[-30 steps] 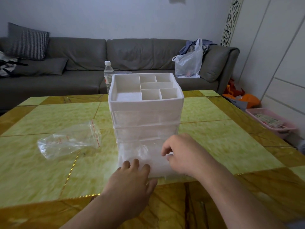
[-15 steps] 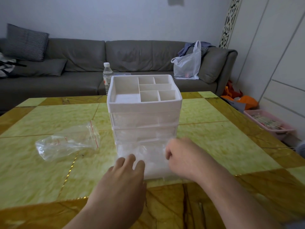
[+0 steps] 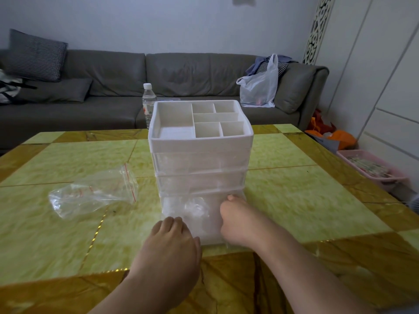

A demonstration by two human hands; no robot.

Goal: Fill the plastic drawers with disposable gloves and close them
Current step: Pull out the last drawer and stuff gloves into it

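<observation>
Green-and-amber marble-pattern table (image 3: 294,200) carries a white plastic organiser with translucent drawers (image 3: 200,141) near its middle; its bottom translucent drawer (image 3: 192,214) sticks out toward the person with crumpled clear disposable gloves (image 3: 196,208) inside, and an empty clear zip bag (image 3: 93,196) lies left of the organiser. Step looks like stuffing/closing the bottom drawer: right hand (image 3: 238,220) has fingers curled inside it on the gloves, whether pinching I cannot tell; left hand (image 3: 172,243) rests spread-flat at the drawer's front left corner. Next likely needs the right hand out, then a straight push in.
</observation>
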